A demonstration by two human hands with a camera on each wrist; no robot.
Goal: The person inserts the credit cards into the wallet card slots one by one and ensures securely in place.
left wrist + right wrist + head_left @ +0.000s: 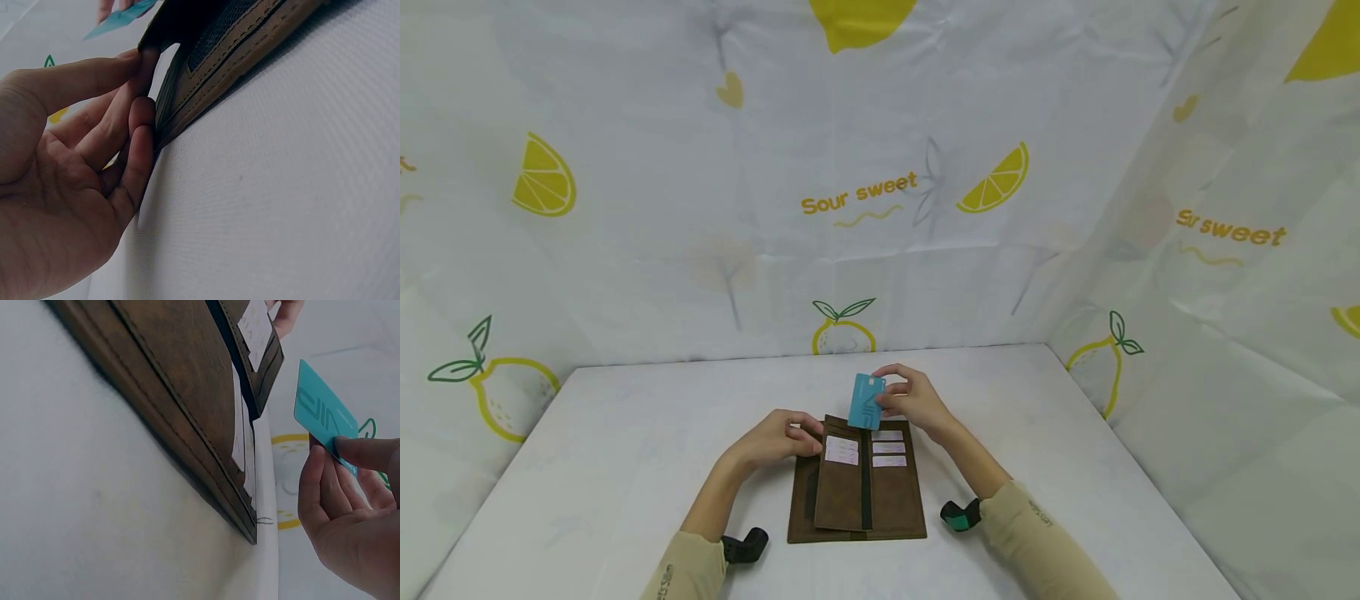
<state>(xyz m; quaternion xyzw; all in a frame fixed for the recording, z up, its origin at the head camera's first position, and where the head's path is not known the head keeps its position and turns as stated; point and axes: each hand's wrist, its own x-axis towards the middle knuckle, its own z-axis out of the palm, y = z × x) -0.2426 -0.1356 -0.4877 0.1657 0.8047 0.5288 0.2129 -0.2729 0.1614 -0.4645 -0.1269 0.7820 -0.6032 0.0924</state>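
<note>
A brown long wallet (898, 504) lies spread on the table, its inner flap (838, 504) raised off the left side. White cards (889, 460) show in slots on both halves. My left hand (775, 439) pinches the flap's upper left edge between thumb and fingers; the left wrist view shows the thumb (106, 74) on it. My right hand (917, 404) holds a blue bank card (865, 402) by its right edge, above the wallet's top. In the right wrist view, the card (322, 412) is tilted and apart from the wallet (175, 356).
The white table (625, 467) extends around the wallet on all sides. A lemon-printed white sheet (700, 275) hangs behind and along the sides. Black wrist-worn devices (745, 546) sit at both sleeve cuffs, near the wallet's lower corners.
</note>
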